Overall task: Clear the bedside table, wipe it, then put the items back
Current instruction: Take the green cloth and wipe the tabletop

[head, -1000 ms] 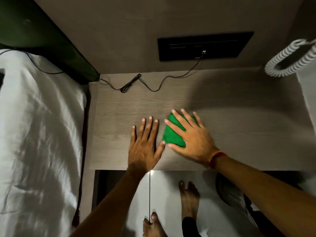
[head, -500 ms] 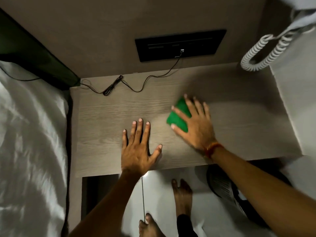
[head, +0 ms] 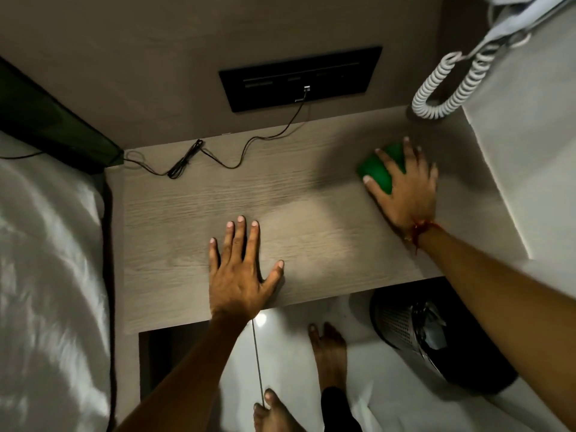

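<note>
Right hand [head: 405, 188] presses flat, fingers spread, on green cloth [head: 378, 173]; left hand [head: 238, 272] lies open on table [head: 174, 232]

The right hand [head: 405, 188] is sliding the green cloth [head: 378, 171] away from the left hand [head: 238, 269], toward the bedside table's [head: 187, 232] far right corner.

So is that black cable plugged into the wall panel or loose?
Plugged in: the black cable runs up into the wall panel's socket.
</note>
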